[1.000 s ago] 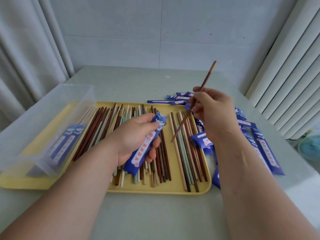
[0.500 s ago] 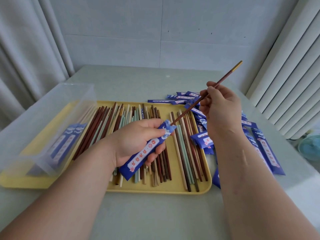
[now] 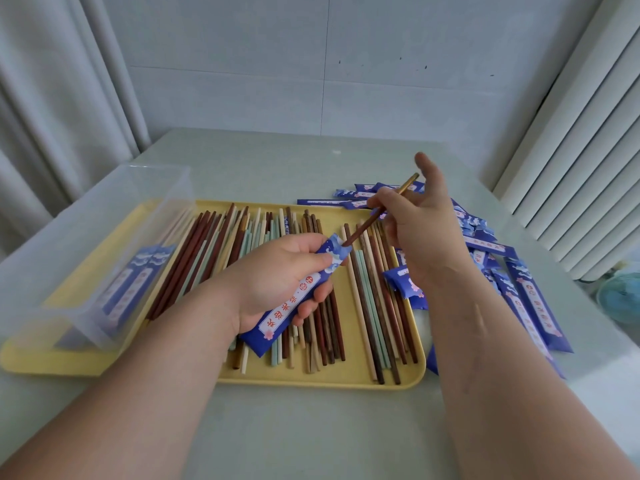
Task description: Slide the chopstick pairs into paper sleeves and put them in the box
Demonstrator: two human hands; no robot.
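My left hand point(image 3: 277, 275) grips a blue paper sleeve point(image 3: 294, 299) above the yellow tray point(image 3: 346, 381), its open mouth tilted up to the right. My right hand point(image 3: 426, 233) pinches a brown chopstick pair point(image 3: 374, 216) with a gold top end. The lower tips sit inside the sleeve's mouth. Several loose chopsticks point(image 3: 207, 258) in brown, cream and mint lie across the tray. A clear plastic box point(image 3: 93, 251) stands on the tray's left part and holds sleeved pairs point(image 3: 138, 282).
A heap of empty blue sleeves point(image 3: 519, 289) lies on the table to the right of the tray. Curtains hang at the left and a white radiator stands at the right. A pale blue object point(image 3: 620, 299) sits past the table's right edge.
My right hand lowered and tilted the chopstick pair, and its tips went into the sleeve's mouth. My left hand turned the sleeve's open end up toward it.
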